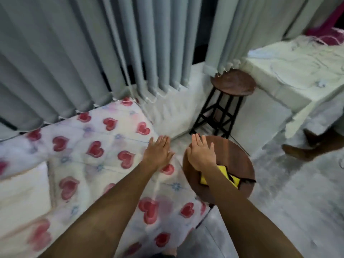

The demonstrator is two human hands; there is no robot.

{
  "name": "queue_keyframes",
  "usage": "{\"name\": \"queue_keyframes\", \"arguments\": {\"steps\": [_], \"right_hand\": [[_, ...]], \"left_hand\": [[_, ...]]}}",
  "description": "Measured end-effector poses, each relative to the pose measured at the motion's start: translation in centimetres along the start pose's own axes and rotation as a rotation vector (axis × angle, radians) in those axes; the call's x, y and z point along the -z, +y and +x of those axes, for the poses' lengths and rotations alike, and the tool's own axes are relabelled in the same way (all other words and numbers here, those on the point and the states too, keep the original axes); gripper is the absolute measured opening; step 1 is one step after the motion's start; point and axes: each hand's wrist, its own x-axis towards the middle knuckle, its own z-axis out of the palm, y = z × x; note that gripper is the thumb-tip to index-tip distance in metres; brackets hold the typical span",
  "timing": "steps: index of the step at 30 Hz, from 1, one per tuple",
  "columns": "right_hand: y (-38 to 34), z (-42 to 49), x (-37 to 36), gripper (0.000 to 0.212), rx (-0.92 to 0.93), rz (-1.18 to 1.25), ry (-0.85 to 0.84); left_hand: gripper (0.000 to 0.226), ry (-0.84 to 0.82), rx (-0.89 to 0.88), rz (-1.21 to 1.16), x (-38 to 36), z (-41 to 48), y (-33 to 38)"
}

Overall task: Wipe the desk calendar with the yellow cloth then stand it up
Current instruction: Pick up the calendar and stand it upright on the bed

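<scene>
A yellow cloth lies on a round brown stool top, mostly hidden under my right forearm. A dark flat thing lies beside the cloth at the stool's right edge; I cannot tell whether it is the desk calendar. My right hand hovers flat over the stool's left part, fingers spread, holding nothing. My left hand is stretched out flat over the edge of the bed, fingers apart and empty.
A bed with a white heart-print cover fills the left. Grey curtains hang behind. A second round stool on black legs stands further back, beside a white-covered table. Someone's foot is at the right.
</scene>
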Motion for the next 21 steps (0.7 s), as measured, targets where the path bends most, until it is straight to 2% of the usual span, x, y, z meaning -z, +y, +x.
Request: {"name": "queue_keyframes", "arguments": {"steps": [7,12,16,21], "right_hand": [[-20.7,1.5,1.6,0.058,0.429,-0.095,0.028],[-33.1,-2.2,-0.8,0.058,0.67,-0.059,0.028],[-39.7,-5.0,-3.3,0.058,0.727,-0.096,-0.043],[-44.6,-7.5,-6.8,0.059,0.631,-0.055,-0.121]], "left_hand": [[0.063,0.134,0.448,-0.028,3.2,-12.5,-17.1],[0.063,0.156,0.672,-0.045,2.0,-22.5,-24.7],[0.062,0.11,0.791,-0.073,0.7,-28.2,-28.8],[0.06,0.046,0.855,-0.103,-2.4,-33.3,-33.1]]}}
